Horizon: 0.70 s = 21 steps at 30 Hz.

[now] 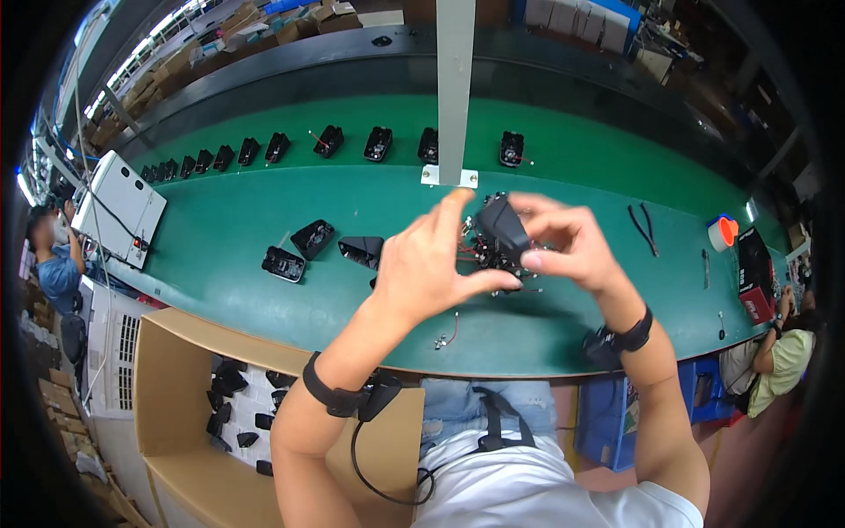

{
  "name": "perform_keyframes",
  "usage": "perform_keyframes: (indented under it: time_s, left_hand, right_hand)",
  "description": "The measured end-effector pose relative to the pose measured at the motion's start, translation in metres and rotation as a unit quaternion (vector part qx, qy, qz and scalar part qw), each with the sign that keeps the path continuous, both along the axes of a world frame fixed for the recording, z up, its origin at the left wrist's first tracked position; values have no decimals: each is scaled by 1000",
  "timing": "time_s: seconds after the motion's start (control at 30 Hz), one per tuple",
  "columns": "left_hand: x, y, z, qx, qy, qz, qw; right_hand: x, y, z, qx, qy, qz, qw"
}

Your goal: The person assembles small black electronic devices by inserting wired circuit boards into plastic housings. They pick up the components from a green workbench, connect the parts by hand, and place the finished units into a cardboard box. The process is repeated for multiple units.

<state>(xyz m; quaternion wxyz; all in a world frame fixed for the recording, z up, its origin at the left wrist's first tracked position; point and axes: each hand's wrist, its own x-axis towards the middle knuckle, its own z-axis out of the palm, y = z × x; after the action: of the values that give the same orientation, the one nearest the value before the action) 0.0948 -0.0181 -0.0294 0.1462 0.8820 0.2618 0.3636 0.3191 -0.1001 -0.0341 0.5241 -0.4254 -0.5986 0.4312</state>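
My right hand [572, 242] grips a black plastic housing [502, 224] between thumb and fingers, tilted above the green bench. Beside it my left hand [427, 264] is open, thumb and fingers spread apart, with nothing seen in its grasp. Below the housing lies a cluster of small parts with red and black wires [497, 260], partly hidden by both hands. A black shell [361, 251] rests just left of my left hand. Farther left sit two open black housings, one [312, 238] behind the other [283, 263]. A small wired part [454, 333] lies near the bench's front edge.
A row of black housings [378, 143] runs along the far green strip. A grey post [454, 88] rises from the bench. Pliers [643, 231] and an orange-white roll [723, 232] lie right. A cardboard box [202, 475] with black parts stands below left. Two people sit at the sides.
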Motion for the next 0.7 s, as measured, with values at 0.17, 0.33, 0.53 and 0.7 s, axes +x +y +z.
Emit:
perform_keyframes:
  time_s: [0.17, 0.33, 0.53, 0.7]
  left_hand:
    - [-22, 13, -2, 13, 405, 182, 896]
    - [-39, 35, -2, -200, 505, 165, 823]
    - [-38, 40, -19, -152, 479, 132, 854]
    - [-42, 42, -23, -130, 473, 154, 858]
  right_hand:
    - [111, 72, 2, 77, -547, -243, 797]
    - [177, 95, -49, -51, -621, -195, 757]
    - [178, 90, -54, 7, -628, -238, 740]
    - [109, 63, -16, 82, -421, -213, 878]
